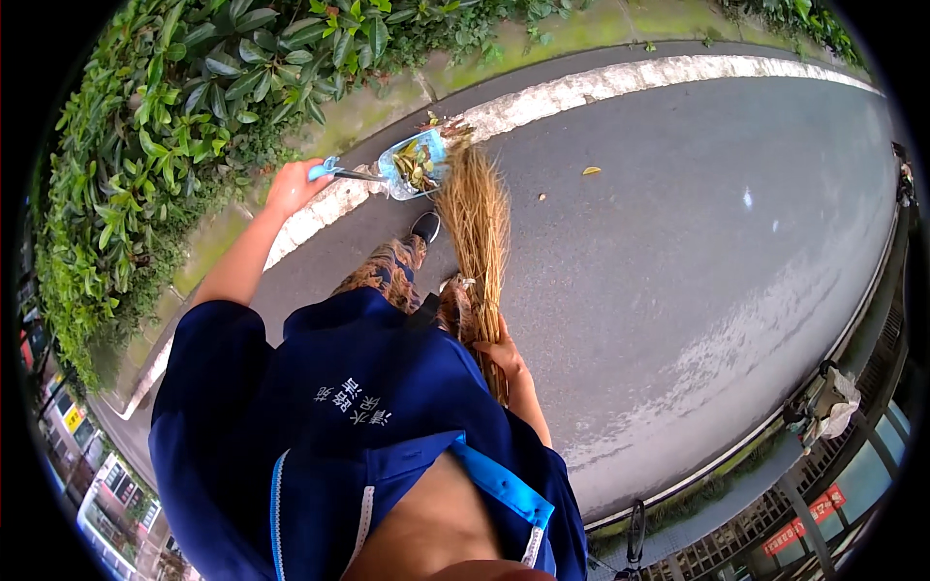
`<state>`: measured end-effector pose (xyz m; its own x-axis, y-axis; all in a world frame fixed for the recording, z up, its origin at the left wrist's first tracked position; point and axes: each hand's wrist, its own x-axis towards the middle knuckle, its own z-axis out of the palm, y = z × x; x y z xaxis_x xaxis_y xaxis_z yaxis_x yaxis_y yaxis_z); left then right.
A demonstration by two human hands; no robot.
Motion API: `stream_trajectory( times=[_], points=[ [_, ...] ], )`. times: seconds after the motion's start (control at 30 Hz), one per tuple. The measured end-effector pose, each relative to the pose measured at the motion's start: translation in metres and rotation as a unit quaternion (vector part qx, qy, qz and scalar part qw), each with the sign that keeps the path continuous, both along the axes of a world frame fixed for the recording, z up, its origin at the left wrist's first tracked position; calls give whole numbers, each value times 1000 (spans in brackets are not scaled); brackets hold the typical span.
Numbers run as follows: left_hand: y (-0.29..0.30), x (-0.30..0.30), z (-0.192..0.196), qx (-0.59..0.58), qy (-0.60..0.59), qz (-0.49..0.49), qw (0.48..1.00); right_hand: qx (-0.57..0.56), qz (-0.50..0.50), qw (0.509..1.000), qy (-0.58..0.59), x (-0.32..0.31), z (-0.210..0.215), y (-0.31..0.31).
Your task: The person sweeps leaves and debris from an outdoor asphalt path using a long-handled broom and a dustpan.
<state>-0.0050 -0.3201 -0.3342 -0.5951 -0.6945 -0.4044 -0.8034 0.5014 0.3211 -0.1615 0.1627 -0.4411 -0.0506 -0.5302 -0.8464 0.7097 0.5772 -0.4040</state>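
My left hand (294,188) is closed round the light blue grip of a long-handled dustpan. Its dark shaft runs to the blue pan (391,161), which rests at the road's edge by the painted kerb line. Green and yellow leaves (417,169) lie in the pan. Lower down, my right hand (502,352) grips a straw broom (477,218) partway along its bundled stalks. The bristles fan out toward the pan's open side and overlap its right edge. A few brown leaves sit at the pan's far lip beside the bristle tips.
A leafy hedge (223,97) grows on the left behind a mossy kerb (339,140). Grey asphalt (678,242) stretches right, with a single yellow leaf (591,170) on it. One dark shoe (426,227) shows near the pan. Parked bikes (823,402) stand by a fence at lower right.
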Motion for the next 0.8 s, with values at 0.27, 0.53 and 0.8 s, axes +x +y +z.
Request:
stream_trajectory(
  times=[0.27, 0.53, 0.8],
  points=[
    [3, 35, 6, -11, 12, 29, 999, 84, 227, 939, 244, -26, 79, 15],
    [-17, 88, 7, -28, 54, 89, 994, 119, 141, 932, 311, -128, 15, -57],
    [-49, 77, 3, 3, 29, 89, 996, 119, 290, 887, 340, -90, -96, -113]
  ],
)
